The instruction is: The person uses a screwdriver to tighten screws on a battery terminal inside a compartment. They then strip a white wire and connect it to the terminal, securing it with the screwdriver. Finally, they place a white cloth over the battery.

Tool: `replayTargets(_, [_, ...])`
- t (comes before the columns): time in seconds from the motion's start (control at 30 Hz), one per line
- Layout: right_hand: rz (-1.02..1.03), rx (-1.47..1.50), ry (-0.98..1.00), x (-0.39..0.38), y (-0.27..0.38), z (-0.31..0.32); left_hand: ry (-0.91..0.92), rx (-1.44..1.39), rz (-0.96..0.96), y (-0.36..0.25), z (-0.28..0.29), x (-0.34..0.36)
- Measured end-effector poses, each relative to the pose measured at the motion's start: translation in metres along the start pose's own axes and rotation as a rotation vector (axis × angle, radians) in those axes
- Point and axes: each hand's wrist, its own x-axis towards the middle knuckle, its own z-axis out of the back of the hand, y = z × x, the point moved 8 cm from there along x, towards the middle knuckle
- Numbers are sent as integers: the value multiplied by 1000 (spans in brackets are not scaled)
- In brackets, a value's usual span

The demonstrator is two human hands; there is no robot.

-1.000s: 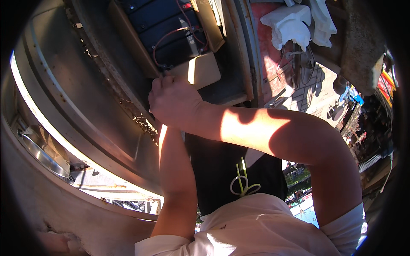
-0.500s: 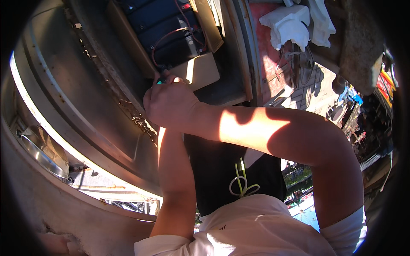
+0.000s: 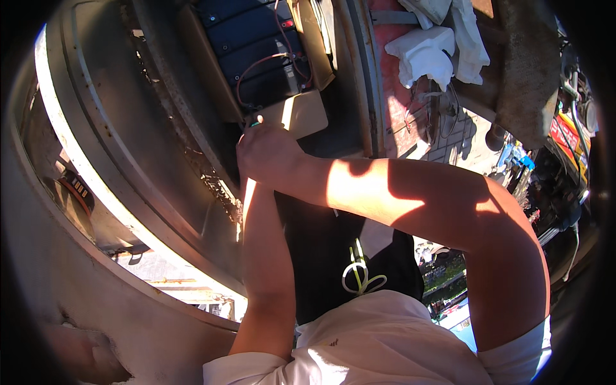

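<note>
a person is looking down at their own two arms, which are reaching up from the lower edge toward a dark battery pack (image 3: 256, 48) sitting in a tan-sided compartment (image 3: 301, 112). the right hand (image 3: 266, 154) is lying on top, its fingers curling together into a fist around a small green-tipped tool (image 3: 255, 123), just below the batteries. the left hand is sitting hidden under the right, so its fingers cannot be told. red wires (image 3: 247, 70) are looping over the batteries. a curved grey metal rim (image 3: 109, 147) is sweeping along the left. white rags (image 3: 427, 54) are lying at the upper right.
</note>
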Motion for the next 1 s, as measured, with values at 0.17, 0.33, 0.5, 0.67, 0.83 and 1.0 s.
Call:
replayTargets(0.17, [-547, 739, 67, -6, -42, -10, -13, -7, 1, 0, -1, 3])
replayTargets(0.33, [5, -27, 120, 14, 7, -1, -19, -25, 11, 5, 0, -6])
replayTargets(0.5, [-450, 476, 84, 24, -14, -14, -30, -50, 19, 10, 4, -8])
replayTargets(0.67, [-454, 481, 26, 14, -19, -5, -31, -53, 12, 7, 0, -4])
replayTargets(0.83, [108, -244, 411, 40, 30, -20, -36, -67, 25, 7, 7, -14])
replayTargets(1.0, [-56, 101, 290, 37, 17, -17, -37, -74, 23, 4, 13, -2])
